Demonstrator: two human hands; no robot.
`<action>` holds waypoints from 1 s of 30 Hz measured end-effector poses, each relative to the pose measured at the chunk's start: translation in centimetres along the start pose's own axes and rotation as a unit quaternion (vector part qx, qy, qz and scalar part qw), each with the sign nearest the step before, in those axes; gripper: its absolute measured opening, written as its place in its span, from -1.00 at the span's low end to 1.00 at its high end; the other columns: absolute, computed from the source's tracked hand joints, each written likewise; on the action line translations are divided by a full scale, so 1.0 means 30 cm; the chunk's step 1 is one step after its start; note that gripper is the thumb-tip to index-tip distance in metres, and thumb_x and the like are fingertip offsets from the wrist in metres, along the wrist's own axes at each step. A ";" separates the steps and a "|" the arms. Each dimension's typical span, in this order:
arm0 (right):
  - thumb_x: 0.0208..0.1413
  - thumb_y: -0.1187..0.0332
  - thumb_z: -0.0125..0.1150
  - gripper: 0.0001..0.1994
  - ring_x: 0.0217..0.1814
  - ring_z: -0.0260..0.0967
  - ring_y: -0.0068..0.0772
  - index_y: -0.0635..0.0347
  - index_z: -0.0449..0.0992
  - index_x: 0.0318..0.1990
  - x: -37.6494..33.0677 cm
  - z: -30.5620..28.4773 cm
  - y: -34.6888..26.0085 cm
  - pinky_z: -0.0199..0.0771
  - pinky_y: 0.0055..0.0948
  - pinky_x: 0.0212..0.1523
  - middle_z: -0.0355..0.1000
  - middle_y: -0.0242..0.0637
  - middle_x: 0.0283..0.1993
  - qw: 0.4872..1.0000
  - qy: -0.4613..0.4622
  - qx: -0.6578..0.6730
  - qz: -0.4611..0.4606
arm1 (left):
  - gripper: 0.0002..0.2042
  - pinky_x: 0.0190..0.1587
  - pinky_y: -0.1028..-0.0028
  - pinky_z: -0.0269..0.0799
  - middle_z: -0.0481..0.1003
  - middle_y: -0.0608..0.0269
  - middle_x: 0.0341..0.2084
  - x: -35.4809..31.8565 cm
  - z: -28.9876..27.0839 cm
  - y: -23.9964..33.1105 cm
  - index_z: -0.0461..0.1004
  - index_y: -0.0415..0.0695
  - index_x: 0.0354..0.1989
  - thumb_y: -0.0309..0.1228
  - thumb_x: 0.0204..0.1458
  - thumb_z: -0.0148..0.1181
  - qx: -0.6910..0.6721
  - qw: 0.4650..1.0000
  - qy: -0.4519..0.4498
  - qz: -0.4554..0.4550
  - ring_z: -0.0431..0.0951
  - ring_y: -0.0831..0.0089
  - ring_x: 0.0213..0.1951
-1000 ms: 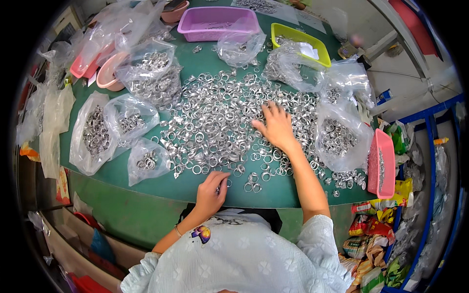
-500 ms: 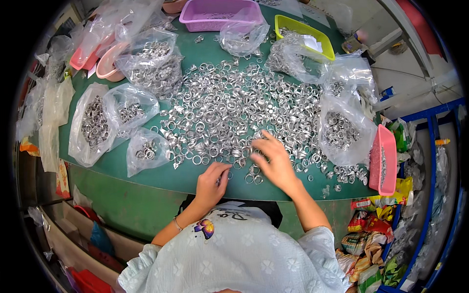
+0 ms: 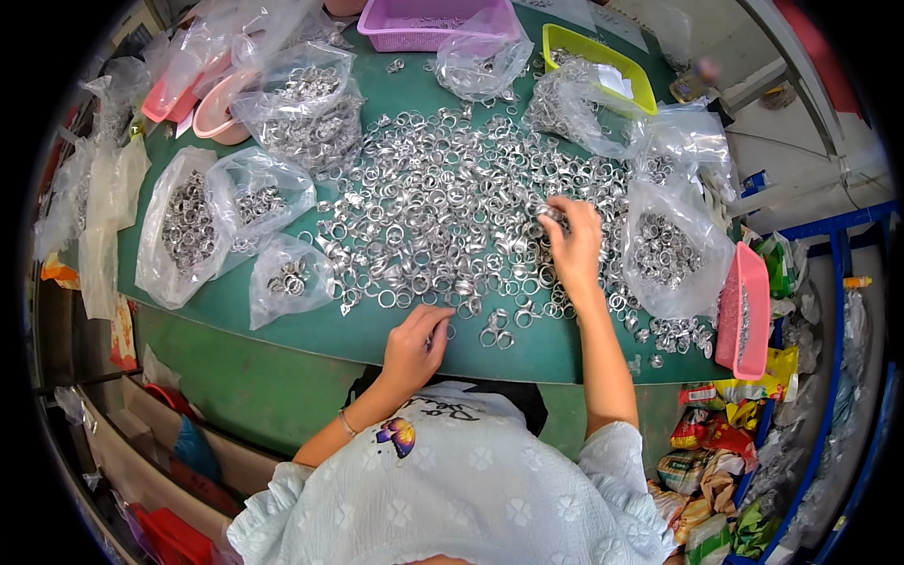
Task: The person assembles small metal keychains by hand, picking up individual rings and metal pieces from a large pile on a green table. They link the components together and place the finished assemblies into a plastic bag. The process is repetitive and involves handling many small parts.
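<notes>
A: Going from the left, what lies before the ring pile (image 3: 428, 212) on the green counter (image 3: 546, 358)?

B: Left of the pile, a long clear plastic bag (image 3: 188, 226) of rings, then a small clear bag (image 3: 290, 278) near the pile's edge. I'd reach around both, since a nudge could spill them.

A: And the left hand (image 3: 412, 350)?

B: At the pile's near edge, fingers curled and thumb drawn in, so it's narrow. I can't tell whether it pinches anything. It seems best kept low there, where it can receive or steady a ring without blocking the view.

A: How should one work the pile itself?

B: Its silver rings overlap heavily, so I'd spread them thin with light fingertips; pressing down would probably just tangle them. The little ring cluster (image 3: 497, 330) just off the near edge should be kept apart from the rest.

A: What about the right hand (image 3: 578, 235)?

B: It's over the right part of the pile, fingers bent, thumb and forefinger only slightly parted. Silver rings show at the tips; I can't tell whether one is gripped. Pinching a single band and lifting straight up should avoid dragging its neighbours.

A: Anything farther right?

B: A wide clear bag (image 3: 667, 250) of rings beside the pile's right edge, and a pink basket (image 3: 744, 315) beyond. Keep the right forearm clear of that bag.
</notes>
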State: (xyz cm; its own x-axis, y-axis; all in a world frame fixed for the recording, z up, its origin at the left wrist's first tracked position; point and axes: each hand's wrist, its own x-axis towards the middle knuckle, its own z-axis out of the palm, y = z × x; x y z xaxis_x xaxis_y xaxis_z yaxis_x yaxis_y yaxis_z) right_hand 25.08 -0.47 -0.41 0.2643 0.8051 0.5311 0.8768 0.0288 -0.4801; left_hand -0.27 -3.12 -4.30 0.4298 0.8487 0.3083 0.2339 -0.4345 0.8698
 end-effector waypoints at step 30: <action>0.14 0.39 0.02 -0.83 -0.51 0.19 -0.56 0.27 0.38 -0.18 -0.064 -0.116 0.043 0.23 -0.60 -0.48 0.30 -0.34 -0.40 0.738 -0.027 0.572 0.357 | -0.84 -0.60 0.51 0.31 0.43 0.18 -0.49 -0.006 -0.001 0.005 0.46 -0.20 -0.30 -0.65 -0.08 0.08 -0.017 1.000 -0.001 -0.005 0.42 0.35 -0.61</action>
State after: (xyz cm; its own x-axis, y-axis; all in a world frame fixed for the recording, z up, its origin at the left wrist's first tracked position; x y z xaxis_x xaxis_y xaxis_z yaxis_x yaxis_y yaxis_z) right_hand 27.10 -4.03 0.37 0.4514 0.8784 -0.1568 -0.3992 0.0416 -0.9159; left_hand -0.34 -3.33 -4.20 0.4298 0.8519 0.2994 0.2076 -0.4159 0.8854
